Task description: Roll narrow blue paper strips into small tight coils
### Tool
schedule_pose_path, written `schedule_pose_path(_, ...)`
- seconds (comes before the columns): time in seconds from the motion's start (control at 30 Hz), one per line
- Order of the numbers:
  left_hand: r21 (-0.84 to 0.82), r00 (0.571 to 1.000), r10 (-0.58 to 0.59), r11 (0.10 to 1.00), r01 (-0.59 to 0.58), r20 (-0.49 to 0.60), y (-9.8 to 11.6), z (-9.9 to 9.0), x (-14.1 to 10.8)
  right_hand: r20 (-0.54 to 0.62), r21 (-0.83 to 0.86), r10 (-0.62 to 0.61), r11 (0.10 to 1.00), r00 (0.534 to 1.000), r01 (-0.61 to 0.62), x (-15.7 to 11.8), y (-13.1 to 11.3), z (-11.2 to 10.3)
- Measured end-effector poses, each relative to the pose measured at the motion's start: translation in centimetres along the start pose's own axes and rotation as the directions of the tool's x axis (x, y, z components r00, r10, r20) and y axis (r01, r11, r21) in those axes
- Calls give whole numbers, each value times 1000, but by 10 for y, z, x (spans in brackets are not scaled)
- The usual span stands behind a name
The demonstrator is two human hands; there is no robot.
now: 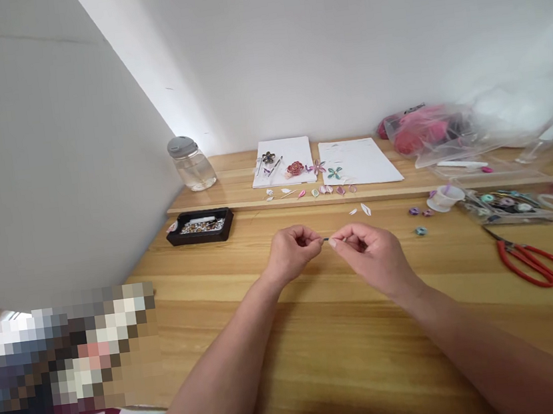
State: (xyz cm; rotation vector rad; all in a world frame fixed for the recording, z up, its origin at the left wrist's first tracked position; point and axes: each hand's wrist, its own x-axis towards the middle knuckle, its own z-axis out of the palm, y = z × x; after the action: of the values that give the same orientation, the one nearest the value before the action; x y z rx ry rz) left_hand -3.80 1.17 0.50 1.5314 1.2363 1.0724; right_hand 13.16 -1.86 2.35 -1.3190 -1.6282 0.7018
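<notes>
Above the middle of the wooden table [204,276], my left hand [293,252] and my right hand [372,254] face each other, their fingertips close together. A tiny dark thin piece [325,239] spans the small gap between them, pinched at each end by thumb and forefinger. What else the fingers may cover is hidden. Just beyond the hands lie small white petal shapes [366,209]. Several small pink and white petals [323,190] form a row on the raised ledge behind.
Red-handled scissors [535,262] lie at the right, near a plastic tray of supplies [513,205] and a white tape roll [445,198]. A black bead box [200,227] and a bottle [191,164] stand left. Paper sheets [360,162] with flower pieces lie behind.
</notes>
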Motion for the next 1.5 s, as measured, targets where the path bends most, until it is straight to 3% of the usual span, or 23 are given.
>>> schedule_pose_path(0.2, -71, 973, 40, 997, -24, 229, 4, 0, -6, 66, 80, 13, 997, 998, -18, 17, 13, -13)
schedule_pose_path(0.3, -171, 971, 35, 985, 6, 238, 7, -1, -7, 151, 246, 169, 948, 974, -203, 21, 20, -11)
schedule_pose_path(0.43, -285, 989, -11, 957, 54, 151, 8, 0, -5, 404, 523, 380, 650, 832, -551, 17, 26, -1)
schedule_pose_path(0.53, -347, 998, -42, 936, 53, 39, 6, 2, -2, 516, 571, 388, 509, 764, -644, 10, 25, 9)
schedule_pose_path(0.67, -336, 991, -83, 941, 44, -102, 4, 3, 1, 443, 577, 401, 557, 802, -597, 1, 18, 19)
schedule_pose_path(0.87, -122, 975, -14, 992, -14, -223, -2, 3, 3, 283, 456, 323, 783, 903, -423, -8, 6, 23)
schedule_pose_path(1.0, 35, 995, 56, 998, -53, -88, -1, 2, 1, 151, 208, 92, 970, 984, -122, -6, 3, 12)
schedule_pose_path(1.1, 57, 993, 88, 994, -93, 75, 1, 2, -3, 121, 104, -3, 995, 993, -10, 2, 4, -2)
schedule_pose_path(1.23, -17, 970, 110, 994, -109, 217, 3, 3, -7, 168, 93, 32, 995, 985, -48, 16, 12, -14)
schedule_pose_path(1.33, -115, 960, 98, 991, -70, 261, 4, 3, -8, 206, 195, 77, 974, 976, -118, 22, 22, -14)
schedule_pose_path(1.4, -182, 963, 86, 982, -39, 254, 5, 2, -7, 256, 307, 167, 920, 952, -244, 23, 27, -10)
schedule_pose_path(1.5, -255, 984, 61, 967, -17, 166, 7, 2, -5, 362, 460, 316, 758, 877, -462, 20, 31, -3)
